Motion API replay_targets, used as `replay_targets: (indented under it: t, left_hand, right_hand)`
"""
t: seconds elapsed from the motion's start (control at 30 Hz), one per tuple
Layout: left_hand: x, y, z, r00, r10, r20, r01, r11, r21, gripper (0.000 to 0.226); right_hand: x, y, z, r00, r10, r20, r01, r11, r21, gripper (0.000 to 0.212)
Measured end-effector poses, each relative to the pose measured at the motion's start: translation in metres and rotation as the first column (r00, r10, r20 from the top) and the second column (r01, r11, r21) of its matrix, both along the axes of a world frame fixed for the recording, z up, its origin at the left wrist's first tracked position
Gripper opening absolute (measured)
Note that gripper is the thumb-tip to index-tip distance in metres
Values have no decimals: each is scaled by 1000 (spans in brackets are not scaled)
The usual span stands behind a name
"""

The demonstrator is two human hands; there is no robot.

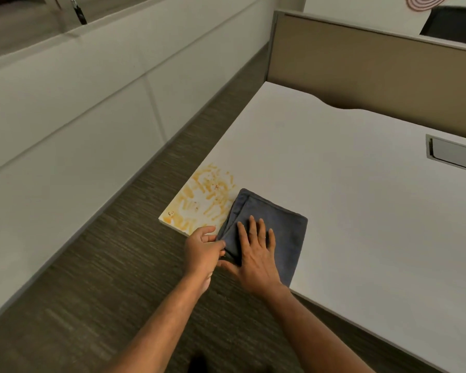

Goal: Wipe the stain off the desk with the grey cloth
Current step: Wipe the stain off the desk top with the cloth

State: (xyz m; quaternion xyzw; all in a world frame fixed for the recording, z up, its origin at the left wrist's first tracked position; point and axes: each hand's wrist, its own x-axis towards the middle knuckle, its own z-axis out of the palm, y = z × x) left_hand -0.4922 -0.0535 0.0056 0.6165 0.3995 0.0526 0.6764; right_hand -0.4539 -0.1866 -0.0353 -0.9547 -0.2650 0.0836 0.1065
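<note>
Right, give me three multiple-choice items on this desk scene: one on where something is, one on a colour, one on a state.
1. Where is the stain on the desk?
A. at its near left corner
B. beside the cable hatch
C. against the partition

2. What colour is the stain?
A. blue
B. orange-yellow
C. black

3. How does the right hand meet the grey cloth?
A. hovers above it
B. balls it into a fist
C. lies flat on it, fingers spread

Answers:
1 A, the smears fill the corner left of the cloth.
2 B, the streaks show orange-yellow on white.
3 C, the palm presses flat while the left hand pinches the cloth's edge.
</note>
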Motion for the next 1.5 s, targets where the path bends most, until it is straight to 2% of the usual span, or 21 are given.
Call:
replay_targets:
  t: [0.13, 0.27, 0.37, 0.43, 0.5, 0.6, 0.73, 0.93, 1.1, 1.23, 1.37, 1.5]
  left_hand:
    - [1, -2, 2, 1000, 10, 18, -10, 1000, 12, 41]
    - [2, -5, 8, 997, 3, 75, -4, 1000, 20, 37]
    - [-6, 4, 7, 995, -47, 87, 24, 969, 246, 27]
    - [-16, 19, 2, 993, -77, 90, 23, 874, 485, 28]
    - [-22, 38, -6, 989, -106, 101, 6, 719, 695, 36]
    - [-27, 60, -22, 988, -150, -23, 101, 539, 837, 52]
    - [-31, 72, -42, 958, -216, -187, 258, 374, 891, 76]
    - [-35, 78, -63, 905, -271, -327, 392, 234, 890, 82]
    - [-37, 84, -70, 892, -271, -361, 421, 210, 883, 83]
    - [-41, 93, -77, 893, -256, -370, 422, 197, 885, 84]
    - [-47, 95, -82, 892, -249, -378, 426, 183, 886, 82]
    - [-49, 95, -84, 897, -256, -361, 413, 192, 890, 81]
  right_hand:
    - [2, 4, -8, 999, -35, 10, 36, 999, -36, 94]
    - [3, 5, -9, 993, -121, 4, 121, 992, 35, 83]
    - [2, 8, -10, 995, -102, 21, 102, 995, -5, 81]
    - [2, 12, -11, 997, -76, 22, 77, 997, -31, 80]
    - [1, 17, -11, 998, -65, 19, 66, 997, -36, 80]
    - [-2, 30, -11, 999, -40, 9, 41, 998, -40, 79]
    - [-15, 47, -11, 1000, 21, 8, -21, 1000, 4, 81]
    - [-30, 15, -18, 999, -16, 41, 16, 1000, 5, 84]
    - [-10, -5, -16, 984, -177, 31, 177, 984, 0, 84]
    - [12, 12, -13, 974, -228, 22, 228, 973, -21, 81]
    - [28, 36, -11, 973, -231, 7, 232, 972, -33, 80]
    - [29, 59, -10, 989, -149, 14, 149, 988, -32, 79]
